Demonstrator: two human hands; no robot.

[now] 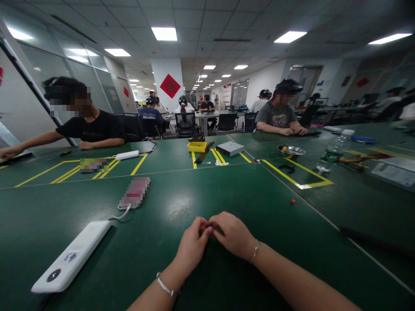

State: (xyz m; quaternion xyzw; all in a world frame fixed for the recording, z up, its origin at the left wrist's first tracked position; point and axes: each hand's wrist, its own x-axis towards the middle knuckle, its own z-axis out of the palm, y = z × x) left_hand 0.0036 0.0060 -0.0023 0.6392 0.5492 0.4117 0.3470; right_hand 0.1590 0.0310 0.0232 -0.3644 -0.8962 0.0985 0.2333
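Note:
Both of my hands meet just above the green table (155, 242), in the lower middle of the view. My left hand (193, 242) has its thumb and fingers pinched together. Against it, my right hand (235, 233) is curled with its fingertips pinched too. A small dark thing (211, 225) shows between the fingertips, mostly hidden and too small to name. Each wrist wears a bracelet. To the right, a small orange ball-like piece (293, 201) lies on the table, apart from my hands.
Left of my hands lie a white power strip-like bar (74, 255) and a phone (134, 193) joined by a cable. Farther back stand a yellow tray (196, 147), a grey box (230, 148), a metal bowl (291, 150) and a plastic bottle (335, 151). People sit across the table.

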